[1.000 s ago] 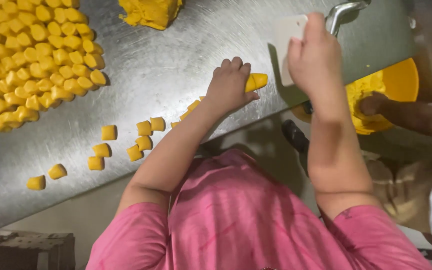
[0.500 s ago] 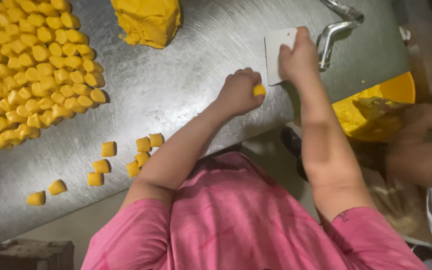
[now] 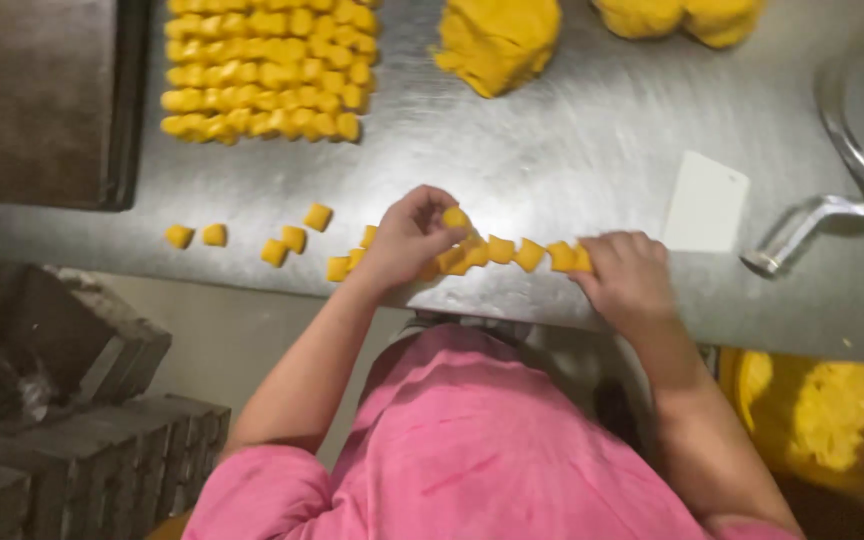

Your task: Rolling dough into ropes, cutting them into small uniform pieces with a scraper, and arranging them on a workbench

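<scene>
I see my left hand (image 3: 407, 240) pinching one yellow dough piece (image 3: 455, 217) between its fingertips, just above the row of cut pieces (image 3: 512, 252) lying along the near edge of the steel worktop (image 3: 572, 150); my right hand (image 3: 627, 275) rests on the row's right end, fingers curled over the last piece, though I cannot tell if it grips; the hands sit apart; a white scraper (image 3: 705, 203) lies beyond the row; neat ranks of pieces (image 3: 267, 70) sit far left of it.
</scene>
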